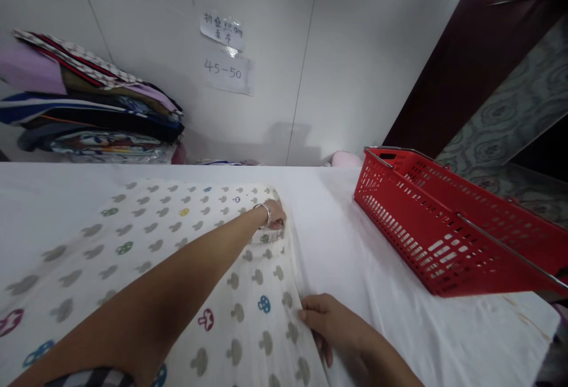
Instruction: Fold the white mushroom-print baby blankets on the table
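A thin white cloth printed with grey mushrooms and a few red, blue, green and yellow ones lies spread over the left and middle of the table. My left hand, with a silver bracelet at the wrist, reaches across it to the far right corner, and its curled fingers grip the fabric there. Lower down the same right edge, my right hand pinches the border between thumb and fingers. Part of the cloth is hidden under my left forearm.
A red plastic basket with metal handles stands at the right of the white-covered table. Folded textiles are piled at the back left. Paper signs hang on the wall behind.
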Action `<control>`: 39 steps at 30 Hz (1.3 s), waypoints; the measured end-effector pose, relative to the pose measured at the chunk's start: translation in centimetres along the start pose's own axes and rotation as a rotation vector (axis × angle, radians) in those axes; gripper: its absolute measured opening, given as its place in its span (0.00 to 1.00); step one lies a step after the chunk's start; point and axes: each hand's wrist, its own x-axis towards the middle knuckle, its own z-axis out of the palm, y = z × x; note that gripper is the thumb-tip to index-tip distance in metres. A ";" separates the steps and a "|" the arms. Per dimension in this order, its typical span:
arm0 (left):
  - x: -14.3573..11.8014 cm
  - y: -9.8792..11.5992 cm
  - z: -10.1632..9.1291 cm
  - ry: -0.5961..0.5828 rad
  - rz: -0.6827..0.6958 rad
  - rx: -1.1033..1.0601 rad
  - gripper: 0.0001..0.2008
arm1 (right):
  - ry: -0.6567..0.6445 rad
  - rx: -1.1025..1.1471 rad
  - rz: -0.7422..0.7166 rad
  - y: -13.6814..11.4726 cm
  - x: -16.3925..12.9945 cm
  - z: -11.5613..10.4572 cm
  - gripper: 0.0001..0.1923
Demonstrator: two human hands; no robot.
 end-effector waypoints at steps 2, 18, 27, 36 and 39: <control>0.1 -0.2 0.0 -0.041 -0.014 -0.050 0.09 | -0.013 0.031 0.004 0.1 0.2 0.1 0.16; -3.6 -0.6 0.3 0.092 -0.039 -0.252 0.07 | 0.194 0.257 -0.181 -3.7 5.8 -1.4 0.11; -12.4 -7.3 -0.1 0.322 0.104 -0.134 0.10 | 0.301 0.502 -0.152 -4.9 8.8 -1.7 0.06; -22.8 -21.4 -2.2 0.652 0.092 0.302 0.16 | 0.427 0.312 -0.093 -6.2 9.2 -1.1 0.07; -25.7 -25.6 -1.7 0.712 -0.083 0.378 0.20 | 0.532 0.190 -0.105 -6.3 9.3 -1.0 0.08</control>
